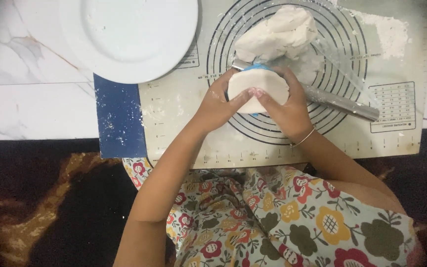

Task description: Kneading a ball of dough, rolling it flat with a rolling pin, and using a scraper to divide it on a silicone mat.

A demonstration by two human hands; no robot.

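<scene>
While I press with both thumbs, these are the risks:
Dough disc (259,89): over the mat's middle, clamped in my left hand (217,103) and right hand (286,108); could tear.
Blue cutter (256,66): beneath, could slip.
Rolling pin (342,103): right, may roll.

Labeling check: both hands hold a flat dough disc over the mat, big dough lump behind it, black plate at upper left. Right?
Not quite: the plate is white, not black, as the head view shows. The rest holds: left hand and right hand hold the dough disc over the mat, dough lump behind.

A white marble floor (30,99) bears a baking mat (184,109) and white plate (129,34).
</scene>
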